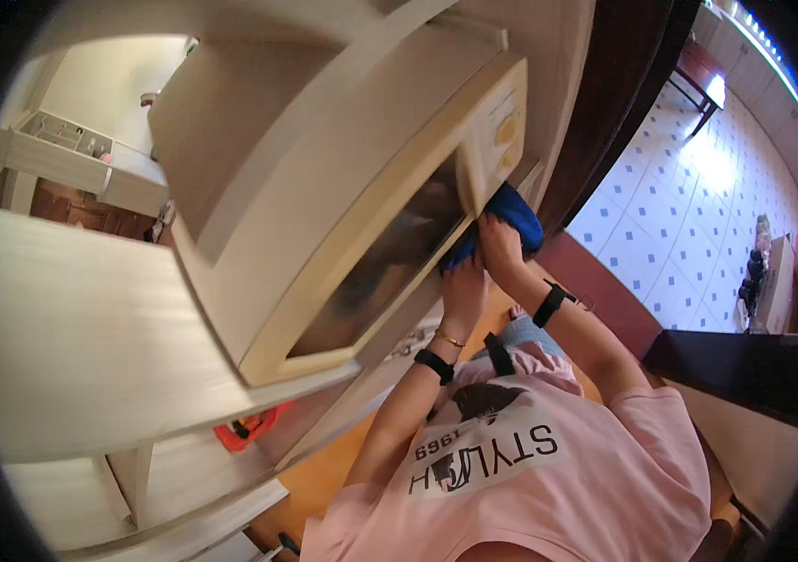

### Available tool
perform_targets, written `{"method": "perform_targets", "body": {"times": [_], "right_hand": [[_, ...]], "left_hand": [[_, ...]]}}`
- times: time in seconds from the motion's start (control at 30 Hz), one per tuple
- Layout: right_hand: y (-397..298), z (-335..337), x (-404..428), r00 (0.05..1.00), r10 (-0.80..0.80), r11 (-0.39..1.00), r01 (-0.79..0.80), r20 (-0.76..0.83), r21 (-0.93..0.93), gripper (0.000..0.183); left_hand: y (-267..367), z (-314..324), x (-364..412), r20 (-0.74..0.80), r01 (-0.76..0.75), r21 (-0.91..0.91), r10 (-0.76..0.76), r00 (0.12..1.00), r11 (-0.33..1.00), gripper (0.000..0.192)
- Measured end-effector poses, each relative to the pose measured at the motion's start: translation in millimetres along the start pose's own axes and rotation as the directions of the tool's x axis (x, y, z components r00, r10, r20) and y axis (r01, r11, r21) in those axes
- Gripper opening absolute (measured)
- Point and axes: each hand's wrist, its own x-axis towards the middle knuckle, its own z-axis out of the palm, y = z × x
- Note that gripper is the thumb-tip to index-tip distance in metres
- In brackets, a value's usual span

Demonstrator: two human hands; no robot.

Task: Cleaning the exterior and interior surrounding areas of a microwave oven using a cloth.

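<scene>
A blue cloth [520,214] is bunched in both hands at the lower edge of a cream microwave oven [385,183], below its control panel. My right hand [501,242] grips the larger visible part, with folds showing past the fingers. Close beside it, my left hand [465,284] has its fingers on the cloth's other end, partly hidden under the oven's front edge. The oven's door, with a dark window [392,260], looks shut. Two yellowish round knobs [508,131] sit on the panel above the hands.
The oven stands on a pale wooden shelf unit [89,330]. A red basket [247,432] with items sits on a lower shelf. At right, a dark door frame [617,91] borders a tiled floor [673,232]. A cardboard box [775,284] stands farther off.
</scene>
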Motion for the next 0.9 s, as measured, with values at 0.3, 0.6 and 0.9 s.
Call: {"method": "perform_targets", "body": {"times": [0.3,0.6,0.9], "right_hand": [[-130,24,-102,0.996,-0.085,0.992,0.082,0.028,0.092,0.038],[-189,32,-143,0.975,-0.146,0.989,0.14,0.169,0.048,0.042],[-182,31,-140,0.96,-0.174,0.979,0.144,0.222,0.146,0.045]], "left_hand": [[-87,-32,-145,0.039,0.013,-0.143,-0.007,0.999,0.99,0.061],[-103,-58,-206,0.041,0.111,-0.056,-0.109,0.993,0.992,0.052],[-102,-55,-198,-0.027,0.109,0.072,-0.108,0.994,0.991,0.042]]}}
